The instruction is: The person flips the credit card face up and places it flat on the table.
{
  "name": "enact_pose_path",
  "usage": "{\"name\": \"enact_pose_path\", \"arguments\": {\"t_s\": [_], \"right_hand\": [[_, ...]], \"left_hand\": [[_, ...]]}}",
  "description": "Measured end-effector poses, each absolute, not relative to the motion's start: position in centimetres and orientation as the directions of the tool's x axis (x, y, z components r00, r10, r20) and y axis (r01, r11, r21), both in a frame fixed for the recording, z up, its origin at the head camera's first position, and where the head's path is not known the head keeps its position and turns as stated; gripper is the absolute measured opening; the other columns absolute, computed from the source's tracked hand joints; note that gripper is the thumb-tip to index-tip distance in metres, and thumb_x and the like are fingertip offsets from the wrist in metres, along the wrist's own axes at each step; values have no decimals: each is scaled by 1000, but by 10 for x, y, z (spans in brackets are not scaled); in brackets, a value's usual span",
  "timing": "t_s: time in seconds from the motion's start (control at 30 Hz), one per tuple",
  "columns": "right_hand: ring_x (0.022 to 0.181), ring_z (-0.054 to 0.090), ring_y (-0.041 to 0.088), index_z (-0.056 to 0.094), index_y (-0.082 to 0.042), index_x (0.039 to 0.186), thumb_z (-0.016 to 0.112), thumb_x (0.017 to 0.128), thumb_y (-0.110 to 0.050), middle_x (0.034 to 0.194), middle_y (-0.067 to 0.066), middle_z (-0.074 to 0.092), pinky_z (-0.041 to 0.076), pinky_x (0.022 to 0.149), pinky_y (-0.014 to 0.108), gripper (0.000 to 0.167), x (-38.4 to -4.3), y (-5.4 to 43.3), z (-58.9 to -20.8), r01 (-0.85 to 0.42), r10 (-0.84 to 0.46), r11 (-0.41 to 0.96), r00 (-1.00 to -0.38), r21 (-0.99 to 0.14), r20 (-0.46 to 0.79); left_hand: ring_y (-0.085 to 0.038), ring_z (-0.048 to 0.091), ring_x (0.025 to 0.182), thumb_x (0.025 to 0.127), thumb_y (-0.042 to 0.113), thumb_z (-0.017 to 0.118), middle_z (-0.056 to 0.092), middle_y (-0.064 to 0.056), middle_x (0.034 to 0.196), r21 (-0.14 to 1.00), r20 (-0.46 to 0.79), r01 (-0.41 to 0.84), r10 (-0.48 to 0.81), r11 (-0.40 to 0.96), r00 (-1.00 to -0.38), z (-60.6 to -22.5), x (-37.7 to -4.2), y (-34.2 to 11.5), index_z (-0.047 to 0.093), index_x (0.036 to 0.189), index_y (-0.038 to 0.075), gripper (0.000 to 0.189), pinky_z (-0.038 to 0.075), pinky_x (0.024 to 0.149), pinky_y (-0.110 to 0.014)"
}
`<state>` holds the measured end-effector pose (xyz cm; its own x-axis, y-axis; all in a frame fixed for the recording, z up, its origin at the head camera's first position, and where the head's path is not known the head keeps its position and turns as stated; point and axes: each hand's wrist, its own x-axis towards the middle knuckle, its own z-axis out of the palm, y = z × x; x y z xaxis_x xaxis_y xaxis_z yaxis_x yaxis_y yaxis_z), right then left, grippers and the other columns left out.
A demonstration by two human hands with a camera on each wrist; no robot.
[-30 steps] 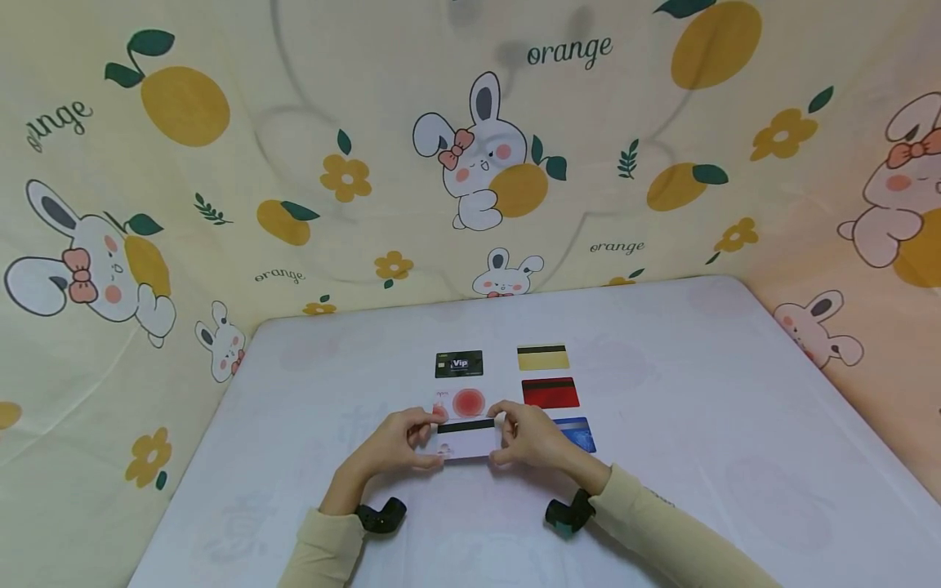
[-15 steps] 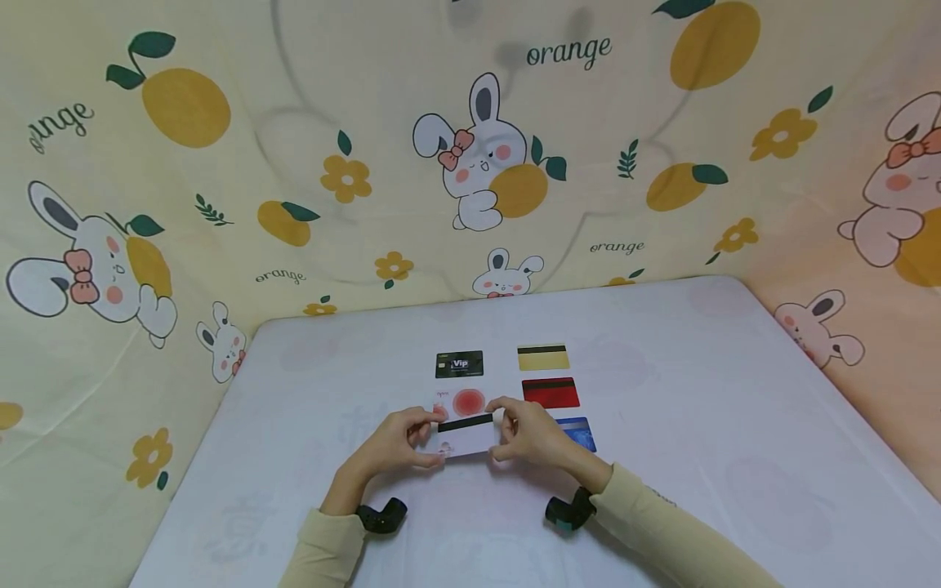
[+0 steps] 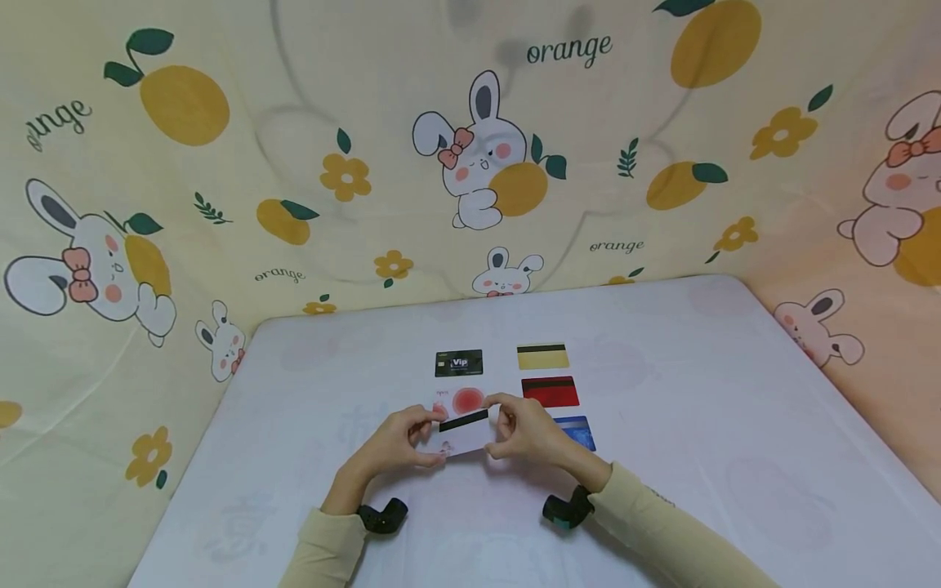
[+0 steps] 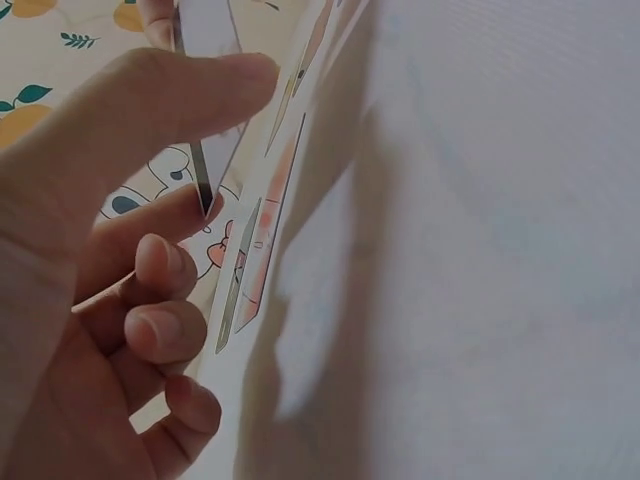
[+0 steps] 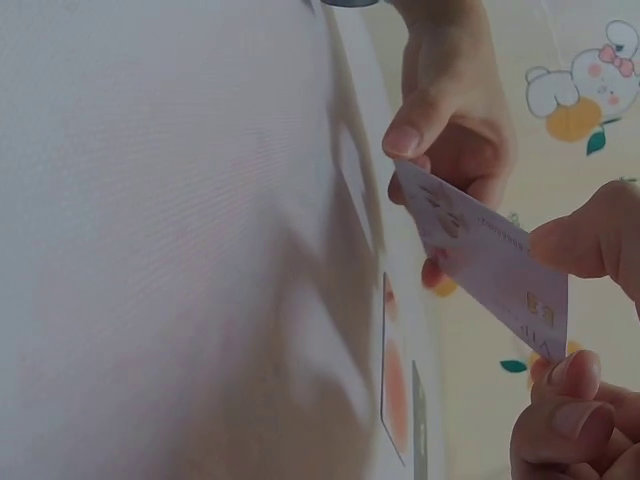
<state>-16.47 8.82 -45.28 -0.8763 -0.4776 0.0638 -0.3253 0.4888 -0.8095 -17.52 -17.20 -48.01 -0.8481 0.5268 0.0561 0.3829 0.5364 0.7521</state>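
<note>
Both hands hold one pale bank card by its short ends, above the near part of the table. My left hand pinches the left end between thumb and fingers, and my right hand grips the right end the same way. A black magnetic stripe crosses the side facing up; the other side, with a chip and VIP lettering, shows in the right wrist view on the card. Its right end sits higher than the left. Just beyond lies a white card with red circles, partly overlapped by the held card and fingers.
Farther back lies a black VIP card. To the right, a gold card, a red card and a blue card form a column, the blue one partly behind my right hand. A patterned curtain backs the white-covered table.
The held card's right end has risen, so its stripe now slants upward to the right. My right hand has shifted slightly up and left; my left hand has barely moved.
</note>
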Motion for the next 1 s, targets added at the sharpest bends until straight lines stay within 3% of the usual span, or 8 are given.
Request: {"name": "enact_pose_path", "arguments": {"t_s": [0.17,0.3,0.47,0.63,1.0], "right_hand": [[55,42,0,61,-5,111,80,69,-11,60,-1,49,38,56,17,47,-165,86,-451,-331,-479,466,-874,-820,81],[55,42,0,61,-4,111,81,68,-10,61,1,50,38,56,17,48,-165,86,-449,-325,-476,457,-876,-828,81],[55,42,0,61,-5,112,81,68,-11,61,2,51,38,56,17,48,-164,85,-448,-321,-473,459,-878,-828,79],[55,42,0,62,-7,110,82,67,-13,60,-3,50,37,57,17,48,-164,85,-446,-328,-464,484,-882,-811,80],[55,41,0,64,-7,109,83,67,-16,60,-3,49,35,54,17,48,-164,84,-446,-331,-447,516,-891,-790,82]], "left_hand": [[-9,43,77,70,21,85,53,-8,87,728,72,405,525,554,-848,-480,-175,-172,68,114,8,49,38,64,-16],[-14,51,92,69,24,86,59,-7,101,700,81,420,520,577,-850,-479,-174,-172,68,116,12,52,44,81,-21],[-21,59,109,70,23,85,63,-7,119,700,74,426,534,574,-842,-475,-172,-171,63,124,9,61,49,98,-36],[-26,61,114,71,22,85,63,-11,127,682,122,485,568,548,-814,-473,-172,-168,57,130,5,68,48,101,-46],[-27,63,112,72,22,84,63,-10,130,664,175,525,572,532,-801,-466,-168,-155,56,131,6,67,50,98,-47]]}}
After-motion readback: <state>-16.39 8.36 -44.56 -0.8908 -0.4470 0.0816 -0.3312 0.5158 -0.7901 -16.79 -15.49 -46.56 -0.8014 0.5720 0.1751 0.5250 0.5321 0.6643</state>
